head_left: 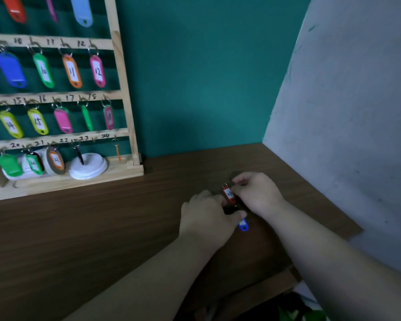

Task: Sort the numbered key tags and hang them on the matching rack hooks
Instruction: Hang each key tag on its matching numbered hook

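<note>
Thumb and forefinger of the right hand [258, 196] pinch the top of a red tag [229, 194], which stands nearly upright with its white label, marked 23, facing the camera. Just beside it, the left hand [206, 214] is curled low over the table [102, 228], its thumb pressing the upper end of a blue tag [243, 225] that sticks out beneath; something dark lies between the hands. Well apart at the far left, the wooden rack [122, 72] holds rows of coloured tags under numbered hooks
</note>
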